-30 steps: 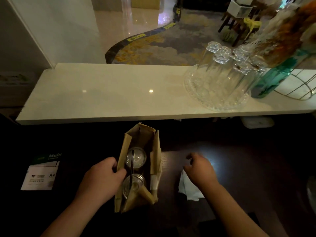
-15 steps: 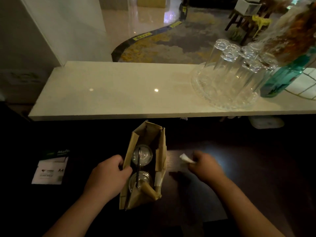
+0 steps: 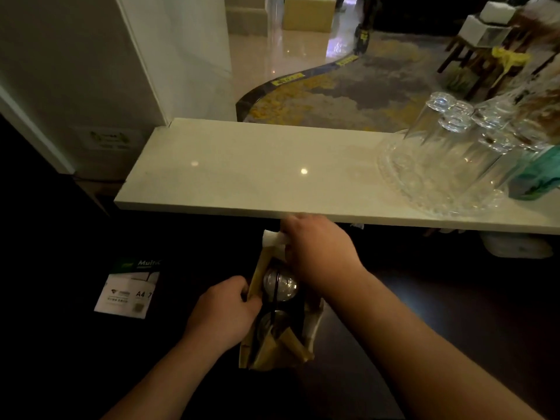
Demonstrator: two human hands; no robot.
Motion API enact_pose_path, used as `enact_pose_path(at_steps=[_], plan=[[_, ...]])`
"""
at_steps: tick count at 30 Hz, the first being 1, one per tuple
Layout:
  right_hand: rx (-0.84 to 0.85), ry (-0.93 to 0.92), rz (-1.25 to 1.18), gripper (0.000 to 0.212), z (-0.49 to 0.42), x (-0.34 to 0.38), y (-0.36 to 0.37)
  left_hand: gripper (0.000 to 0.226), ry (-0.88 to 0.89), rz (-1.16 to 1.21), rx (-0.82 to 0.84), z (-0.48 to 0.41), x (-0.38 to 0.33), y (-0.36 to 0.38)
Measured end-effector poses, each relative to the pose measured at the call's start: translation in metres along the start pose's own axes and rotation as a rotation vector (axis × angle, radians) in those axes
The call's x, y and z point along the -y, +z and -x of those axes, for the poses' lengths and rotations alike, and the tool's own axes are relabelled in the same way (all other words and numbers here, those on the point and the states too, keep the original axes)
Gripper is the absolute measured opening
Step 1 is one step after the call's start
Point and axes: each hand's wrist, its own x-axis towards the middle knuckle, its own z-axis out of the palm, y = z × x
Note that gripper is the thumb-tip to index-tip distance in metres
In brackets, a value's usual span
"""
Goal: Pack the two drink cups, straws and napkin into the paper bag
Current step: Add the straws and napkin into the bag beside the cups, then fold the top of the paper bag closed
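A brown paper bag [image 3: 257, 277] stands open on the dark counter. Inside it sit two clear-lidded drink cups, the far cup [image 3: 278, 284] and the near cup [image 3: 268, 324], with a black straw [image 3: 274, 301] lying across them. My left hand [image 3: 222, 313] grips the bag's left wall. My right hand [image 3: 315, 253] hovers over the bag's far end, pinching a white folded napkin [image 3: 274, 238] that sticks out to the left above the opening.
A pale stone shelf [image 3: 242, 174] runs just behind the bag. On its right stand several upturned glasses on a glass tray [image 3: 439, 183] and a teal vase [image 3: 536, 174]. A pack of A4 paper [image 3: 127, 292] lies left of the bag.
My right hand lifted the napkin off the counter at the right and carried it left and up, over the bag's far end. My left hand stayed on the bag.
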Motion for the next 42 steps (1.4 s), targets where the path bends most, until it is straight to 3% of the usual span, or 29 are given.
enact_pose_path(at_steps=[3,5,8,11,15,17,19,20,22,25,28,32,35,37,40,42], plan=[[0.064,-0.119,0.061,0.023,0.018,0.007,0.031,0.024,-0.012,-0.008,-0.012,-0.002,0.003,-0.001],[0.27,-0.125,0.051,0.03,0.035,0.011,0.051,0.025,-0.016,-0.021,-0.019,-0.003,0.004,0.0],[0.741,-0.088,0.007,0.033,0.042,0.015,0.07,0.033,-0.005,-0.044,-0.026,-0.003,0.005,0.001],[0.901,-0.003,-0.063,0.031,0.034,0.013,0.072,0.033,0.006,-0.066,-0.03,0.0,0.003,0.002],[0.726,-0.062,-0.001,0.021,0.029,0.009,0.056,0.021,0.01,-0.058,0.025,0.003,-0.003,-0.002],[0.369,-0.107,-0.078,0.011,0.024,0.003,0.04,0.018,-0.007,-0.077,0.15,0.005,-0.005,-0.007],[-0.013,-0.141,-0.115,0.027,0.012,-0.011,0.026,0.019,-0.002,-0.172,0.244,0.008,-0.005,-0.01],[-0.06,-0.117,-0.104,0.041,0.005,-0.02,0.02,0.014,0.027,-0.246,0.257,0.008,-0.004,-0.01],[0.115,0.003,-0.027,0.058,-0.005,-0.038,0.015,0.008,0.103,-0.402,0.232,0.007,-0.005,-0.011],[0.424,0.261,0.055,0.018,-0.013,-0.055,0.019,0.013,0.204,-0.586,0.104,-0.004,-0.005,-0.017],[0.56,0.445,0.051,0.02,-0.005,-0.069,0.019,0.01,0.341,-0.754,-0.078,-0.022,-0.007,-0.027],[0.966,0.533,-0.1,0.02,0.032,-0.064,0.015,0.013,0.45,-0.857,-0.211,-0.045,-0.014,-0.038],[1.101,0.543,-0.113,0.031,0.045,-0.049,0.008,0.016,0.487,-0.848,-0.265,-0.055,-0.018,-0.04],[1.017,0.522,0.009,0.031,0.042,-0.044,-0.002,0.022,0.503,-0.826,-0.31,-0.059,-0.018,-0.037],[0.495,0.461,0.076,0.045,0.031,-0.042,-0.018,0.032,0.539,-0.797,-0.334,-0.063,-0.013,-0.032],[0.223,0.335,0.053,0.041,0.02,-0.034,-0.017,0.048,0.553,-0.802,-0.311,-0.068,-0.011,-0.026]])
